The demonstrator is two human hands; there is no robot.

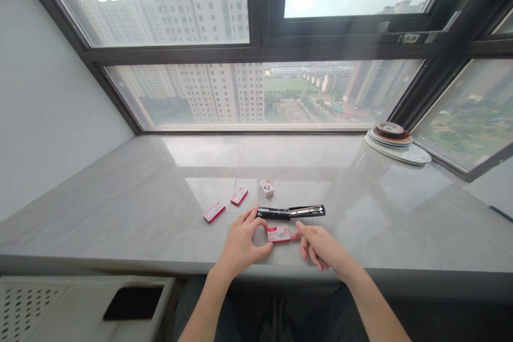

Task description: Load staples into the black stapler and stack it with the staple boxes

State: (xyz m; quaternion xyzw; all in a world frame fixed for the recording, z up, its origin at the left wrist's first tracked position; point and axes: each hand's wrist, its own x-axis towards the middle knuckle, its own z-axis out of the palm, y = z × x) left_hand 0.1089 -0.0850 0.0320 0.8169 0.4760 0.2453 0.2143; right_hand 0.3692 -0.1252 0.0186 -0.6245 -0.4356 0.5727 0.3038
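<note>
A small red-and-white staple box [278, 233] lies near the front of the grey stone counter [140, 219]. My left hand [242, 238] holds its left end between thumb and index finger. At the box's right end, the index fingertip of my right hand [320, 246] touches it; that hand's thumb is raised and its other fingers are loosely bent, gripping nothing. Just behind the box, a black stapler [290, 212] lies folded open, its metal rail showing on the right. My left fingertips reach the stapler's left end. Whatever is inside the box is hidden.
Two similar red-and-white boxes, one box [214, 212] nearer and another box [239, 196] farther back, lie to the left. A small white box [266, 187] stands behind the stapler. Stacked plates or coasters [395, 141] sit at the back right, by the window frame [256, 53].
</note>
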